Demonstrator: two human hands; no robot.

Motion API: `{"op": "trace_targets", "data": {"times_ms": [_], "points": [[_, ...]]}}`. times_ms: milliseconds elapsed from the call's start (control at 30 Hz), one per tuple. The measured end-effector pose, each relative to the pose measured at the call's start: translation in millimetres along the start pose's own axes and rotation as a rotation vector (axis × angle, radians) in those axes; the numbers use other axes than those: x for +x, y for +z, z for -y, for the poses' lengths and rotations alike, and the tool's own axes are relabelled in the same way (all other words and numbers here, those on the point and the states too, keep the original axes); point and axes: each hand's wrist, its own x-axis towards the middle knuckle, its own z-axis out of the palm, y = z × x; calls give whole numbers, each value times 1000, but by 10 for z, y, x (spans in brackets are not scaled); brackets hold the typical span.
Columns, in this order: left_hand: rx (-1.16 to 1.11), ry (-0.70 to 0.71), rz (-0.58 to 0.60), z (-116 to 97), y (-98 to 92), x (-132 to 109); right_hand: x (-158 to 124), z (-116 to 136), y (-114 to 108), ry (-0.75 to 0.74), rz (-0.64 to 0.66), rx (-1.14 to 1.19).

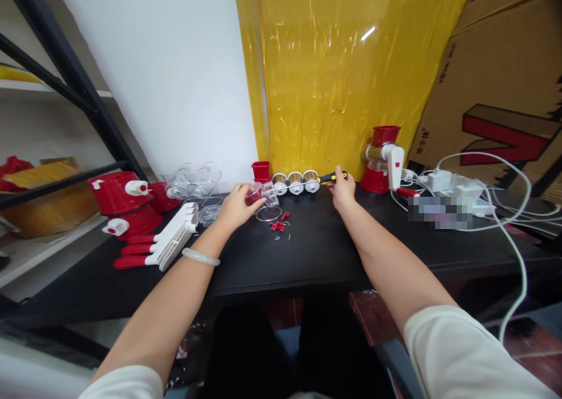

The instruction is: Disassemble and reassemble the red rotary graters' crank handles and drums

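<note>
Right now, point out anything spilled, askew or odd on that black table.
In the middle, small red parts lie scattered beside tiny metal pieces, unlike the neatly rowed drums. At right, white cables trail in a tangle. No damage is evident.

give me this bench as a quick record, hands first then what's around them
left hand: grip on a clear plastic part
right hand: grip on a yellow-and-black screwdriver, shaft toward the clear part
behind the shaft: three drums in a row
on the table between hands: small red pieces
far left: white cranks with red ends
beyond right hand: red-and-white grinder
</note>
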Motion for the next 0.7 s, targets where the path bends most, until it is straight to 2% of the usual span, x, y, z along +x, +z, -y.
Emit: {"op": "trace_targets", "data": {"times_ms": [100,167,333,467,700], "points": [[-15,3,0,-2,-10,3,-27,54,82,-26,-165,88],[-26,2,2,-1,-11,5,-42,85,110,6,-197,138],[-30,-7,4,6,-1,16,-94,147,120,108,-145,206],[-30,-14,4,2,-2,17,-143,172,147,133,-176,193],[-38,-13,-6,13,5,19,-128,80,156,-56,-201,13]]}}
